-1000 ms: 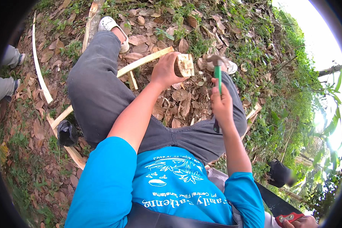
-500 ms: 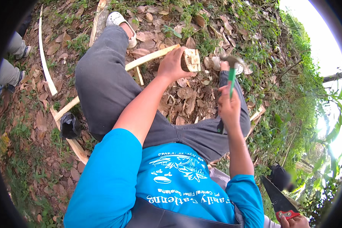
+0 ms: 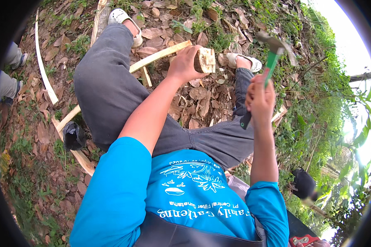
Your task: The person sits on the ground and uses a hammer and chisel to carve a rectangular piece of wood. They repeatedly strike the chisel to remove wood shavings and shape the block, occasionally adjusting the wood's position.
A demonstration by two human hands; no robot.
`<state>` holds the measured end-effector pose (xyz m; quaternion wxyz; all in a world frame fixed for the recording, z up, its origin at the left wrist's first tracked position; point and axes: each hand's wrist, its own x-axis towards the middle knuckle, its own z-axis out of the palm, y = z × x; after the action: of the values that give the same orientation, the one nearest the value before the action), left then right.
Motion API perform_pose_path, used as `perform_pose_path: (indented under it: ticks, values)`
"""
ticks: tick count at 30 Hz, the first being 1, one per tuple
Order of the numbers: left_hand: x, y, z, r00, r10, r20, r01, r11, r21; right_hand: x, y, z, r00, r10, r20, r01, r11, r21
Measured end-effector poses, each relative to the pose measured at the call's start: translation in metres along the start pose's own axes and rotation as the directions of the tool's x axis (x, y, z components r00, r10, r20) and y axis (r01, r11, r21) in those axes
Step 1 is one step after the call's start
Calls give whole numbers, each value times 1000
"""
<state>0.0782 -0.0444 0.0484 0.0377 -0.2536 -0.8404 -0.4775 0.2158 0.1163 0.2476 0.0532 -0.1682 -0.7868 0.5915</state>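
Observation:
Between my spread legs, my left hand (image 3: 184, 65) is wrapped around the side of a chunky block of wood (image 3: 206, 61) whose pale, rough-cut end faces up. A long pale wood strip (image 3: 158, 56) slants away beside that hand, with a short wood piece (image 3: 145, 77) under it. Out to the right, my right hand (image 3: 259, 98) is closed round the grip of a claw hammer (image 3: 271, 64) with a green and black handle. The hammer's metal head is raised clear of the block, above and right of it, slightly blurred.
Dry leaves and grass cover the ground. Far left lie a thin wood strip (image 3: 45, 61), crossed sticks (image 3: 70, 117) and a black plastic bag (image 3: 74, 136), near another person's legs. At lower right, another person's hand (image 3: 317, 243) holds a red-handled saw (image 3: 304, 239). A dark object (image 3: 303, 183) sits above it.
The hammer and my right hand have moved right and slightly up, away from the block. My left hand and the block have shifted slightly left. The other person's saw has dropped lower.

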Motion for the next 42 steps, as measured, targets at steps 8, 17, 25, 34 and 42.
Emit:
perform_pose_path:
  ticks: [8, 17, 25, 34, 42]
  values:
    - [9, 13, 7, 1000, 10, 24, -9, 999, -35, 5, 80, 12, 851, -516, -100, 369, 722, -586]
    - [1, -5, -4, 1000, -6, -28, 7, 999, 33, -10, -94, -25, 773, -313, -552, 512, 822, 250]
    - [10, 6, 0, 996, -24, 84, 24, 1000, 3, -6, 74, 27, 970, 228, 80, -179, 900, -397]
    - [4, -2, 1, 999, -45, 18, 44, 999, 16, -1, 2, 15, 786, -488, -381, 613, 696, 374]
    - [2, -7, -9, 998, -50, 38, 48, 998, 47, -1, -53, -3, 966, -179, -186, 205, 969, 136]
